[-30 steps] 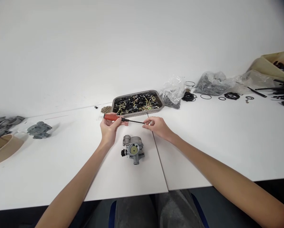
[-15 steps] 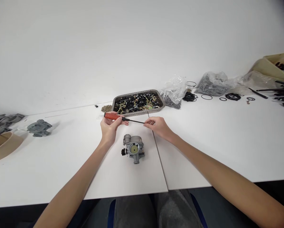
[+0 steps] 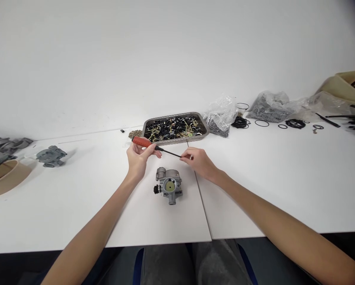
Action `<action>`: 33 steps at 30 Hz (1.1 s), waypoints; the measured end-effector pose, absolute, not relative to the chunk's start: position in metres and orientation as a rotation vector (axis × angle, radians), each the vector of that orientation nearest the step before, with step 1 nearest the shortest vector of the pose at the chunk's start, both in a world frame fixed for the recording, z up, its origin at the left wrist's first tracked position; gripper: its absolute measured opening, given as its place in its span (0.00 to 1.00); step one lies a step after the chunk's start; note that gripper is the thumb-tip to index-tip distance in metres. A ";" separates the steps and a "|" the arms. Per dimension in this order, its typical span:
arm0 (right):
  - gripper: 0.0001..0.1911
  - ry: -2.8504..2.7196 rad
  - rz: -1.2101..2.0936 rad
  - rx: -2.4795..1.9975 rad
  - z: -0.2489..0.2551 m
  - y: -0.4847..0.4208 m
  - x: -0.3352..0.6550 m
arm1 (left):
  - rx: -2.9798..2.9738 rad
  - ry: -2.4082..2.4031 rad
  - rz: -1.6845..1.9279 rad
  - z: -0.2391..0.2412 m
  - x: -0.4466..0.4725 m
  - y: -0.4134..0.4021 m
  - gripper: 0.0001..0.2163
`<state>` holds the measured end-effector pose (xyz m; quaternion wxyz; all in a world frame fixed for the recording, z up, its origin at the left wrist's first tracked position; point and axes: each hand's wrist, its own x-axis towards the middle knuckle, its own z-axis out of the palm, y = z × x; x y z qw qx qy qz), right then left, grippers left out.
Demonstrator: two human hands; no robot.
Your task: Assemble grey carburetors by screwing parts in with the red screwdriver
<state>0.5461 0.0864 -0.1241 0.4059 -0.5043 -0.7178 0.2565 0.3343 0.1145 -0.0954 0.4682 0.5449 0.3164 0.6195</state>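
Note:
My left hand (image 3: 138, 158) is closed on the red handle of a screwdriver (image 3: 144, 142), held above the white table (image 3: 76, 190). Its thin black shaft slopes down to the right. My right hand (image 3: 197, 161) pinches at the shaft's tip; whether a small part sits between the fingers is too small to see. A grey metal carburetor (image 3: 168, 185) stands on the table just below and between both hands, untouched, with a round brass-coloured opening facing me.
A metal tray (image 3: 205, 128) of black and brass small parts lies behind the hands, with a pile of tiny brass pieces (image 3: 135, 134) at its left. Plastic bags (image 3: 221, 116), black O-rings (image 3: 239, 122) and boxes lie right. Grey castings (image 3: 51, 156) and a tan bowl (image 3: 5, 180) lie left.
The screwdriver has tilted, its tip now lower at the right. My right hand has dropped slightly towards the carburetor. The view has shifted a little.

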 end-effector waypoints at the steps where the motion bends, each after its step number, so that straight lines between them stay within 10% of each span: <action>1: 0.05 -1.818 0.649 -1.268 -0.124 0.086 0.545 | 1.340 0.770 1.529 -0.094 0.335 0.114 0.12; 14: 0.15 -1.886 1.069 -1.151 -0.080 0.080 0.569 | 1.491 0.625 1.758 -0.007 0.303 0.123 0.06; 22: 0.40 -2.271 1.083 -0.752 -0.085 0.055 0.525 | 1.806 0.373 1.663 0.050 0.303 0.111 0.05; 33: 0.19 -2.459 0.785 -0.743 -0.094 0.045 0.503 | 1.931 0.302 1.412 0.029 0.316 0.098 0.07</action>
